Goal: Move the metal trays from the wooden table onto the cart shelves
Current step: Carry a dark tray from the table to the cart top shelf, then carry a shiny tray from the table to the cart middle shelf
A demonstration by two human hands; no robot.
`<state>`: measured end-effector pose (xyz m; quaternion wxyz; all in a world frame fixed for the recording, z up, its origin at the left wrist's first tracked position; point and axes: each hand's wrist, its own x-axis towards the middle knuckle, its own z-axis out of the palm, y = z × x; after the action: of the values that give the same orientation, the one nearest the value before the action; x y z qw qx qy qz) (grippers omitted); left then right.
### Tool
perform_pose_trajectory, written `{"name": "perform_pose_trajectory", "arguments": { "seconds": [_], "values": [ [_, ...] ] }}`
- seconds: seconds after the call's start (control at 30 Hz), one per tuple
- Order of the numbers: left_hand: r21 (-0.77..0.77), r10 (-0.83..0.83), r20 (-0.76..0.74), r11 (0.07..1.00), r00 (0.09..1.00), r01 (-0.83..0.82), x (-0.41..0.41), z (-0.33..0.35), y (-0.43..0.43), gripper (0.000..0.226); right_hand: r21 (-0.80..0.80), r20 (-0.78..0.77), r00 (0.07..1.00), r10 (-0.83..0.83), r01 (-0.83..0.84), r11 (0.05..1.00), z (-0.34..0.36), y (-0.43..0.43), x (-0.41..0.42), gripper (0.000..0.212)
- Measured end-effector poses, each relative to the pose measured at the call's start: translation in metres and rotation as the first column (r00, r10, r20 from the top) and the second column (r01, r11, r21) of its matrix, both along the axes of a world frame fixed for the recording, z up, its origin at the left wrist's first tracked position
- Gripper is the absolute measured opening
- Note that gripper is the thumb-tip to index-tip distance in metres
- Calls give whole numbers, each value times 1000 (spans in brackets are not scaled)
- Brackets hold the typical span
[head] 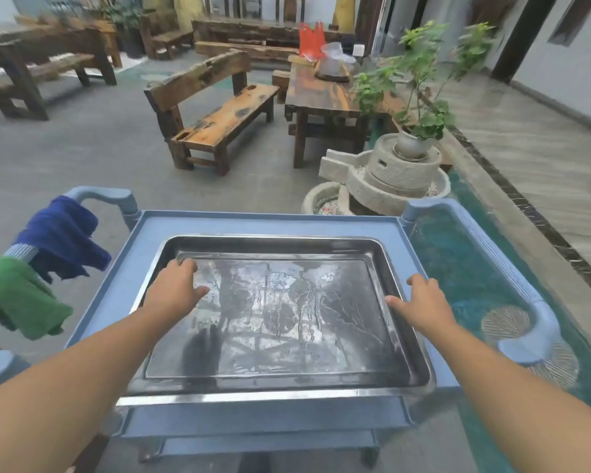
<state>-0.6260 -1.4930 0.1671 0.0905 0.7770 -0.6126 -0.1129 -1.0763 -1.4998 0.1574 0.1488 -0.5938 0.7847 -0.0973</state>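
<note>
**A:** Where are the hands?

**B:** Both reach forward, palms down, onto one metal tray [287, 319]. The left hand [176, 288] lies over the tray's left rim. Its fingers are loosely bent and rest inside, with the thumb pointing right, and it clasps nothing. The right hand [420, 302] sits on the right rim, thumb on the inner side and fingers past the outer edge. I cannot tell whether it actually grips the rim.

**A:** And the tray itself?

**B:** It is large, shallow, rectangular and streaked. It lies flat on the top shelf of a blue-grey cart [116, 295] and fills most of it.

**A:** What surrounds that?

**B:** Over the cart's left handle hang a blue cloth [62, 237] and, nearer, a green cloth [17, 298]. To the right is teal water [458, 268]. Farther off stands a stone mill [396, 172] with a potted plant [423, 97] on it. Beyond that is a wooden table [321, 93] carrying a red bag [310, 39], and left of the table is a wooden bench [219, 121].
</note>
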Motion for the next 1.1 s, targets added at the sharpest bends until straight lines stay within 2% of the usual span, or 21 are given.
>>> {"name": "perform_pose_trajectory", "arguments": {
  "seconds": [0.17, 0.33, 0.43, 0.57, 0.67, 0.8, 0.9, 1.1],
  "values": [
    [-24, -218, 36, 975, 975, 219, -62, 34, -22, 45, -34, 116, 992, 42, -38, 999, 37, 14, -11, 67],
    [-22, -474, 79, 879, 877, 477, -138, 51, -52, 40, -51, 107, 994, -36, 41, 998, 59, 40, -38, 57],
    [-51, -626, 87, 774, 775, 631, -193, 56, -69, 40, -100, 94, 984, -154, 164, 981, 69, 61, -57, 54],
    [-67, -813, 60, 576, 579, 815, -268, 63, -81, 40, -126, 116, 924, -364, 377, 917, 76, 105, -82, 58],
    [-46, -901, 44, 430, 432, 902, -322, 67, -76, 45, -141, 89, 851, -517, 525, 840, 79, 155, -93, 59],
    [-14, -974, 74, 212, 213, 977, -390, 71, -46, 45, -134, 59, 705, -707, 707, 694, 81, 239, -96, 58],
    [-8, -998, 54, 44, 44, 999, -434, 71, -4, 41, -135, 42, 566, -823, 819, 557, 82, 308, -89, 56],
    [6, -952, 65, -299, -299, 954, -498, 73, 124, 50, -123, 86, 270, -959, 958, 259, 84, 442, -51, 53]
  ]
}}
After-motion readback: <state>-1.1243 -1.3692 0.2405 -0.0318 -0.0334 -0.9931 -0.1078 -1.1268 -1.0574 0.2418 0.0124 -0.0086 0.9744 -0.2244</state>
